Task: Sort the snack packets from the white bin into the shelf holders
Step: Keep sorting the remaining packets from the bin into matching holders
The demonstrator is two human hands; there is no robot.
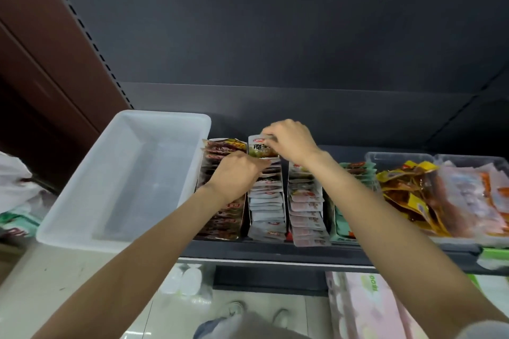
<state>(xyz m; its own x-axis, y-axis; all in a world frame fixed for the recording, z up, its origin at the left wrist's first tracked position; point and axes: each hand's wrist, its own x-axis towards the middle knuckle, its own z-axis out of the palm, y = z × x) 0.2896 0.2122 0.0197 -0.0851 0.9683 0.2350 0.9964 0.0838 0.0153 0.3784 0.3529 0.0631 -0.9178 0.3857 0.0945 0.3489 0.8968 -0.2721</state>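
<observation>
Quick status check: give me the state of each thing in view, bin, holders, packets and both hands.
white bin: empty, on the shelf left of the holders
shelf holders: four rows, filled with upright packets
white packet: upright at the back of the second row, pinched
right hand: pinches the white packet's top
left hand: rests on the rows
clear tubs: full of loose packets

Dark shelf [275,252] carries white bin [82,228], four packet-filled holders [265,201], clear trays [399,158]
</observation>
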